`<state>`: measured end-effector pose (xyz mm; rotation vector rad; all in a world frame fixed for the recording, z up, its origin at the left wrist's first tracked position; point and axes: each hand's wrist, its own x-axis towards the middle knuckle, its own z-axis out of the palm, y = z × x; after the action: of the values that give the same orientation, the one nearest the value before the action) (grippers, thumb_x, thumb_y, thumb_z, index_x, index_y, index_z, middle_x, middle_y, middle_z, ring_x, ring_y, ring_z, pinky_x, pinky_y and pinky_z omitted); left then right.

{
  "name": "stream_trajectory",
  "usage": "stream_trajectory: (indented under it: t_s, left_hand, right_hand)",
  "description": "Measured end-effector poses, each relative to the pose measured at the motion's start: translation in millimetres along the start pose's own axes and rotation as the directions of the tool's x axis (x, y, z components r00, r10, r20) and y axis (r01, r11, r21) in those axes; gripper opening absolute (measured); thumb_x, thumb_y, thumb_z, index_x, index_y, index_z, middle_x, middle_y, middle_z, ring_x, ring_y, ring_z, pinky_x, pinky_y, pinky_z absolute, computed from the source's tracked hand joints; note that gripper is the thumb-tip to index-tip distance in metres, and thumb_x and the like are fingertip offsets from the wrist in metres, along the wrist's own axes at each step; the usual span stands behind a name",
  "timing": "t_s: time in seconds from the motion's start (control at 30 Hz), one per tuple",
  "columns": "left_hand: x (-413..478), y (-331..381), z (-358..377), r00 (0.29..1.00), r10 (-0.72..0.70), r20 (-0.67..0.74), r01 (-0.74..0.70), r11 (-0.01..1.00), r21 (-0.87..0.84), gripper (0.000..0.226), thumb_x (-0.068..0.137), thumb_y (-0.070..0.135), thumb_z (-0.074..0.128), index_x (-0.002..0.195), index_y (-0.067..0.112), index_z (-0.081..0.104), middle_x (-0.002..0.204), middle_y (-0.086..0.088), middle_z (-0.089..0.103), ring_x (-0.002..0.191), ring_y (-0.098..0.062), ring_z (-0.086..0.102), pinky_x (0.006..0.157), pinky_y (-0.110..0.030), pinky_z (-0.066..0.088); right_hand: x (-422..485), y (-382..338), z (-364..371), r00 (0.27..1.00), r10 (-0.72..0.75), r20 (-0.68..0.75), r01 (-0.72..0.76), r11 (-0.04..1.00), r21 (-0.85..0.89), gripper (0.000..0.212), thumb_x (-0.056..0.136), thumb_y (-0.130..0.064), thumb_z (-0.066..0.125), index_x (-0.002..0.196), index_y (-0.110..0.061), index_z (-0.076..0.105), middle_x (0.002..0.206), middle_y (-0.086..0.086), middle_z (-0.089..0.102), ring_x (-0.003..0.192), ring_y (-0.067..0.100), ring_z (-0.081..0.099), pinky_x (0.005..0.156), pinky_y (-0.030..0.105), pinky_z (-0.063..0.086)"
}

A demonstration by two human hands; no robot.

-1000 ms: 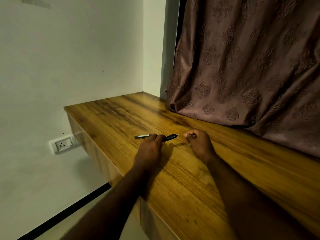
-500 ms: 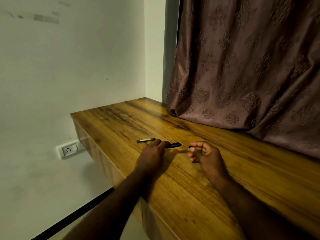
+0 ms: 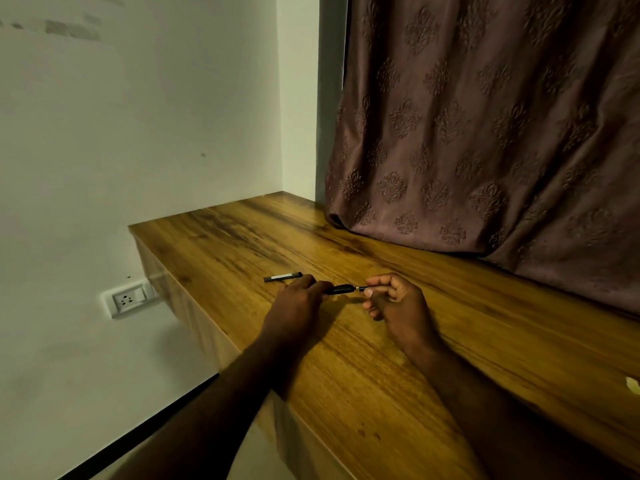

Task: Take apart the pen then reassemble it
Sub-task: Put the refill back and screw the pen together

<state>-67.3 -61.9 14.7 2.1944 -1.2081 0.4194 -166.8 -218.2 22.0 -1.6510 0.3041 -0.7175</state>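
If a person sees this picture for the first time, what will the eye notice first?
First, the two hands at the middle of the wooden table: the left hand holds a dark pen barrel, and the right hand pinches a small piece at its tip. Another pen part lies just behind the left hand. A brown patterned curtain fills the right side.

The curtain (image 3: 485, 126) at far right is dusty mauve-brown, embossed with repeating damask medallions. The wooden counter (image 3: 398, 368) is honey-amber with dark streaked grain. The wall (image 3: 138, 133) at left is off-white, its socket (image 3: 127, 299) white. The pen barrel (image 3: 339, 289) and the loose pen cap (image 3: 283, 277) are black.
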Motion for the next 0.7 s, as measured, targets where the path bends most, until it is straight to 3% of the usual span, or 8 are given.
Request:
stream_trajectory:
  t_s: [0.3,0.7]
  left_hand:
    - [1.5,-2.8,4.0,1.000,0.005,0.002,-0.005,1.000,0.002,0.033,0.088,0.020,0.056,0.120,0.019,0.061,0.103,-0.007,0.062,0.087,-0.027,0.061,0.076,-0.048,0.052]
    - [4.0,-4.4,5.6,0.999,0.051,0.005,-0.051,0.999,-0.017,0.029,0.093,0.014,0.054,0.121,0.016,0.063,0.103,-0.009,0.062,0.090,-0.027,0.060,0.077,-0.048,0.050]
  right_hand:
    - [3.0,5.7,-0.2,1.000,-0.006,-0.013,0.006,1.000,-0.028,0.016,0.088,0.001,0.062,0.085,-0.015,0.064,0.071,0.005,0.068,0.052,0.007,0.060,0.046,0.019,0.047]
    - [3.7,7.0,0.5,0.995,0.058,0.082,-0.056,0.998,-0.027,0.007,0.093,-0.009,0.059,0.089,-0.008,0.064,0.071,0.009,0.069,0.049,0.014,0.055,0.042,0.023,0.040]
